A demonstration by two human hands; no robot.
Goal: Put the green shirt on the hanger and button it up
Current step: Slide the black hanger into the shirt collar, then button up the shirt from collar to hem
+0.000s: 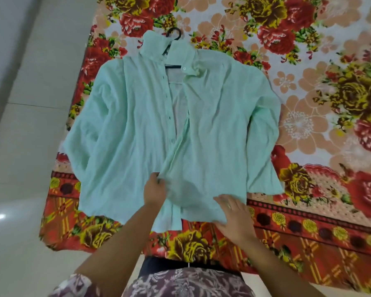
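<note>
Leftmost, a pale tiled floor (19, 146) runs beside a flowered bedsheet (308, 82). On the sheet lies the green shirt (126, 125), spread flat with its collar away from the person and both sleeves out to the sides. A black hanger (176, 33) sits inside it, its hook poking out past the collar. The front hangs open down the middle, with 1 white button (184, 69) showing at the neck. The left hand (155, 191) pinches the front edge low on the shirt, fingers curled round the cloth. The right hand (231, 213) rests flat near the hem, fingers straight and slightly spread.
</note>
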